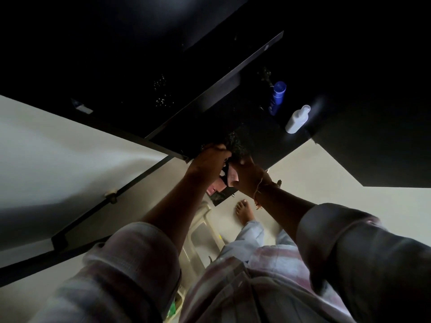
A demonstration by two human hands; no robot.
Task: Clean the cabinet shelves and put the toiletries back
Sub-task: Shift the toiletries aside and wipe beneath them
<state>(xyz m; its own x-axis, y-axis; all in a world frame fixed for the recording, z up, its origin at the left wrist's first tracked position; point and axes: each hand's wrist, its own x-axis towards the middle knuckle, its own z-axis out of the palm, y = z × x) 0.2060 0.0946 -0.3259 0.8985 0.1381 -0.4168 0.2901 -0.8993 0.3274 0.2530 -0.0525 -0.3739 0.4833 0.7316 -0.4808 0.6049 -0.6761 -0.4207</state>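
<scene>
Dim cabinet shelf (256, 141) juts out above a pale floor (326, 173). At the shelf's front edge the left hand (208, 159) and right hand (248, 176) meet, both curled around a pink cloth (220, 185) hanging just below the edge. A blue bottle (277, 97) and a white bottle (297, 118) sit near the right edge, well apart from the hands, with open shelf between.

Dark speckled cabinet shelf (256, 136) is pretty open through the middle. A tall blue plastic bottle (277, 97) and a white plastic bottle (297, 120) block its right end, and a thin dark board (217, 89) walls off the left. Left hand (210, 159), right hand (248, 176) and a bunched pink cloth (221, 183) crowd the front edge.
</scene>
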